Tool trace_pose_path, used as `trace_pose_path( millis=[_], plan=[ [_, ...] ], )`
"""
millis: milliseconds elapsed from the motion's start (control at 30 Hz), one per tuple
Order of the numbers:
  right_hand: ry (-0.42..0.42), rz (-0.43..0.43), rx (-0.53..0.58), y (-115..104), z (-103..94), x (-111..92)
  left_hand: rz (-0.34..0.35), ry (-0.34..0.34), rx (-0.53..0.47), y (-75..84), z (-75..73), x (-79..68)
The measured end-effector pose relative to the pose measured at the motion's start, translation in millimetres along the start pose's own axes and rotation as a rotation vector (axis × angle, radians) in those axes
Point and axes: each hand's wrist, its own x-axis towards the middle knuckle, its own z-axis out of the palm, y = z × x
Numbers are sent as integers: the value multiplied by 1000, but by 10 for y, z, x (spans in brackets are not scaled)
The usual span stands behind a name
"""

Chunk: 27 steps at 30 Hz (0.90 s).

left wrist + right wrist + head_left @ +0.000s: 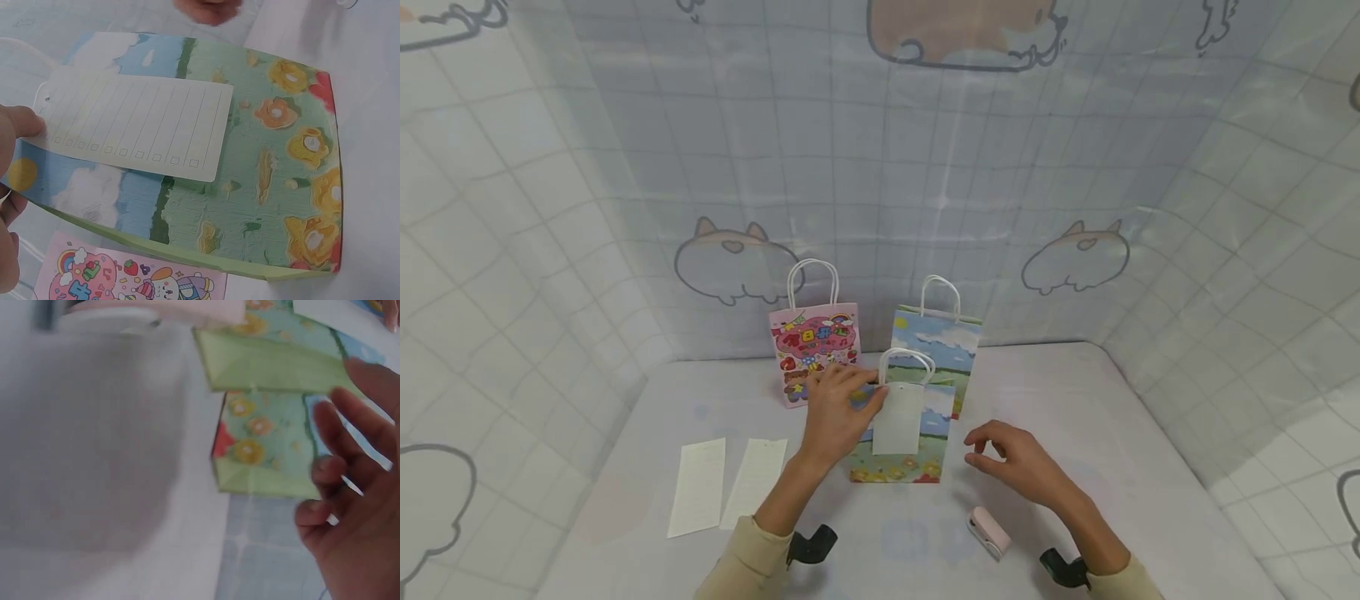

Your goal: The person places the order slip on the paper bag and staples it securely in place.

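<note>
Tabletop (1037, 387): the front bag (898, 468) partly hides the rear bag (943, 343).

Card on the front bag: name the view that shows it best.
Left wrist: the card is large, its lines and checkboxes readable. Head shows it small; right wrist, only a blurred part.

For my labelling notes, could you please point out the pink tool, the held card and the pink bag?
Pink tool (992, 527): head view, pink top.
Held card (134, 125): left wrist view, middle of ruled face.
Pink bag (812, 337): head view, printed front.
</note>
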Motion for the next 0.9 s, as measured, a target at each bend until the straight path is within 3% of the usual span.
trace_pose_path(
  millis=[167,333,667,900],
  plan=[
    [-120,95,-24,215,74,-81,-4,-9,1,-13,17,-5],
    [-146,153,-8,347,132,-188,-13,-14,5,-13,15,-3],
    [-231,180,119,401,169,-456,-26,-20,3,-22,22,-10],
    [-287,219,182,387,227,-514,-36,-19,-10,-9,13,-5]
  ],
)
